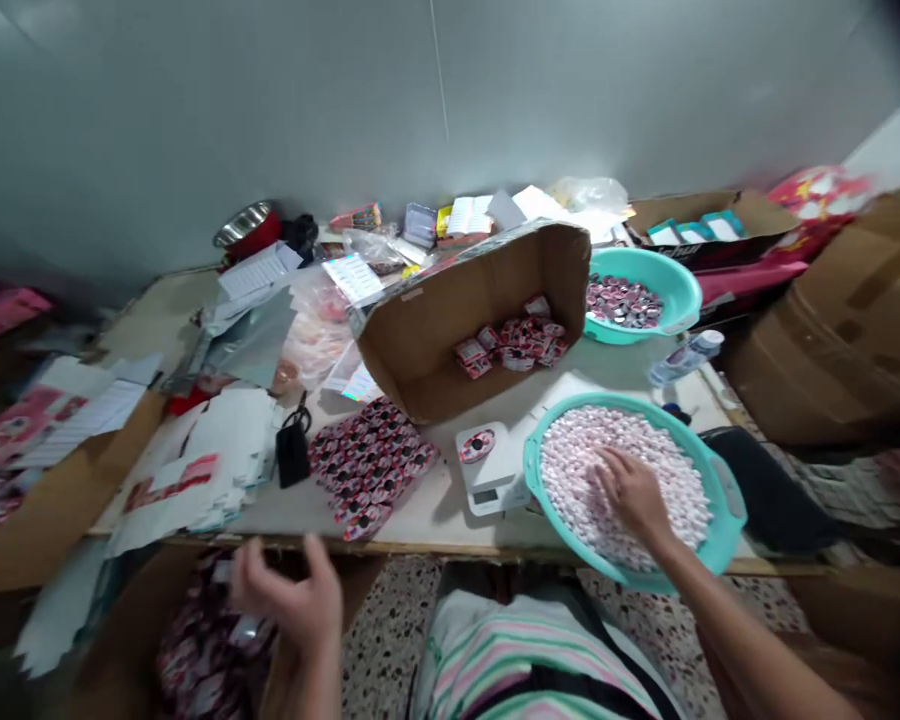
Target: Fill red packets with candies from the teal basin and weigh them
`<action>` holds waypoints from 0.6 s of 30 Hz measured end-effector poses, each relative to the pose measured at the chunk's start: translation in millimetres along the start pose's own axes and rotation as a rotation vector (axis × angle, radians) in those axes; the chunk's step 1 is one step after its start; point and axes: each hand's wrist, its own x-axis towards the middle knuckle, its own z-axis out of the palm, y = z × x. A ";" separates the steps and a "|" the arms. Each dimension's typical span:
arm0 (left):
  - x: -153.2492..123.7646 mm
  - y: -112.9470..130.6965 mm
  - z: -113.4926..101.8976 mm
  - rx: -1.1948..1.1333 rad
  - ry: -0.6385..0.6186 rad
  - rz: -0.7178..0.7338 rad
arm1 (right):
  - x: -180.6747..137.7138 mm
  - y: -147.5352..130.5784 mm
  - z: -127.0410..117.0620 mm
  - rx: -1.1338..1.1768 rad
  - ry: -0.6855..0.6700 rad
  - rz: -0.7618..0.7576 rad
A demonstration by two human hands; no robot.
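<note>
My right hand (pixel 631 492) reaches into a teal basin (pixel 724 535) full of small pink-white candies (pixel 660 465), fingers curled down into the pile. My left hand (pixel 292 595) hangs below the table's front edge over a cardboard box of red-patterned packets (pixel 202 650), fingers bent around a small pale item I cannot make out. A small white scale (pixel 489 462) with a round red piece on it stands left of the basin. Red and black packets (pixel 371 462) lie spread on the table.
An open cardboard box (pixel 435 320) on its side holds several red packets. A second teal basin (pixel 679 290) with round pieces sits behind. Flat white cartons (pixel 217 450), a black pouch (pixel 292 450), a plastic bottle (pixel 686 355) and large cartons (pixel 840 330) crowd the surroundings.
</note>
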 end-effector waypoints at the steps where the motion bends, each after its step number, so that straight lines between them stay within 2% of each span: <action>1: 0.4 13.0 12.6 -0.051 -0.043 0.051 | -2.2 -0.3 -4.6 0.003 0.025 0.017; 5: -9.9 63.0 61.8 -0.267 -0.288 0.219 | -18.1 -4.2 -20.9 0.004 0.088 0.123; 8: -23.9 93.3 95.5 -0.415 -0.512 0.359 | -35.4 -15.0 -29.0 -0.036 0.112 0.234; 10: -30.3 110.9 114.8 -0.458 -0.619 0.441 | -46.9 -25.3 -30.3 -0.062 0.111 0.287; 14: -28.4 137.1 141.8 -0.487 -0.689 0.529 | -66.6 -42.2 -19.8 -0.072 0.124 0.351; 18: -13.0 136.7 152.6 -0.489 -0.649 0.514 | -79.3 -47.2 -2.6 -0.044 0.210 0.388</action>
